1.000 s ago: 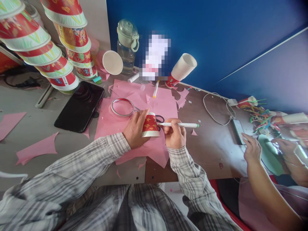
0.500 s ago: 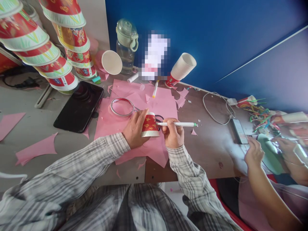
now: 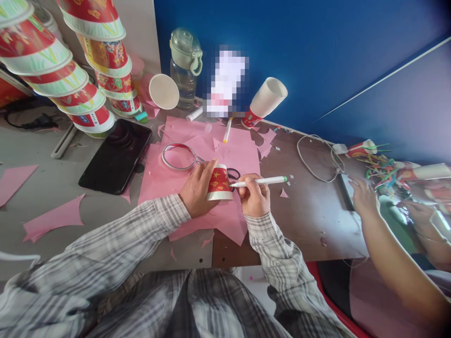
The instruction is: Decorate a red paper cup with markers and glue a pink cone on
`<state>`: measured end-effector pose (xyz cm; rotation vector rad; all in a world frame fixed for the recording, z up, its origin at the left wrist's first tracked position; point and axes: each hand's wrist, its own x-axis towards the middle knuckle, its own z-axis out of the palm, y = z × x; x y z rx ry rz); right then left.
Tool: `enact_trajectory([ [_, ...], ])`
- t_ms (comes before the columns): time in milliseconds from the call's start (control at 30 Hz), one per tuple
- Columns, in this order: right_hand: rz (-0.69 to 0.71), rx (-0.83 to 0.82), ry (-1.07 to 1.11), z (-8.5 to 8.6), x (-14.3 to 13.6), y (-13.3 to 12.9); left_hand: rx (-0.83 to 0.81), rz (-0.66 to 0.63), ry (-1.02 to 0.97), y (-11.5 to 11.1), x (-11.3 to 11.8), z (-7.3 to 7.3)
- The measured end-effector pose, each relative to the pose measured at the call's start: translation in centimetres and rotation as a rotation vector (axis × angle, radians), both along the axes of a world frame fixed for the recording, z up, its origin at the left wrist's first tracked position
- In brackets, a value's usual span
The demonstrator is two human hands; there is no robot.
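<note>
Leaning cup stacks (image 3: 56, 82): up at 10 o'clock from the red cup (image 3: 218, 184), green streaks on their pale bands.
Left hand (image 3: 198, 190): 9 o'clock, curled partway round the cup's side.
Red cup: over pink paper (image 3: 221, 218) on the worktop (image 3: 296, 211), white band toward 6 o'clock.
Right hand (image 3: 254, 202): 3 o'clock, fingers pinched on a white marker (image 3: 273, 180).
White marker: tip aimed at 9 o'clock, right by the cup; can't tell if it's touching.
Marker work: looks like drawing on the cup, imo; next stroke calls for a steady cup and light tip.
</note>
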<state>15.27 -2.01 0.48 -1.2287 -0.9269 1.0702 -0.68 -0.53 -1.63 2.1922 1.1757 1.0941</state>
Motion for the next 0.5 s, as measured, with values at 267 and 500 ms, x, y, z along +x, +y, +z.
enact_trajectory([
  [267,-0.002,0.01,0.146,0.4,0.04,0.27,0.006,-0.01,0.006,0.01,-0.13,0.13],
  [500,0.034,0.013,0.034,0.07,-0.05,-0.18,0.016,0.009,0.007,0.0,0.04,0.02],
])
